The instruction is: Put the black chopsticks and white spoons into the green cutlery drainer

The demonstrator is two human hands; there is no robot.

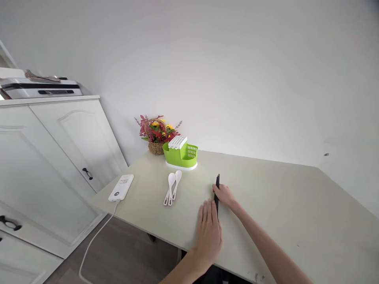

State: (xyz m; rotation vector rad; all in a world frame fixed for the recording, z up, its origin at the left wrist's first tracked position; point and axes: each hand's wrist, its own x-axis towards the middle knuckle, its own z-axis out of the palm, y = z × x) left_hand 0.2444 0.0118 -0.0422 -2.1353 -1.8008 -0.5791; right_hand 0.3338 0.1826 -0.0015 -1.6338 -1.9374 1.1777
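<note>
A bundle of black chopsticks [217, 182] stands out beyond my right hand [224, 194], whose fingers are closed around it near the tabletop. Beside the near end of the bundle, my left hand [209, 232] has its fingers stretched out straight, and their edge touches the chopsticks. Part of the chopsticks is hidden behind both hands. To the left lie white spoons [171, 180], overlapping one another; three handles and two bowls show. Behind the spoons sits a green utensil holder [177, 159] with a white slatted roof and a white base.
A wicker basket of artificial flowers [156, 148] stands behind the holder, against the wall. At the left table edge [136, 225] lies a white power bank [121, 187] with a cable hanging down. White cabinets [74, 150] stand at the left, carrying a suitcase [44, 91].
</note>
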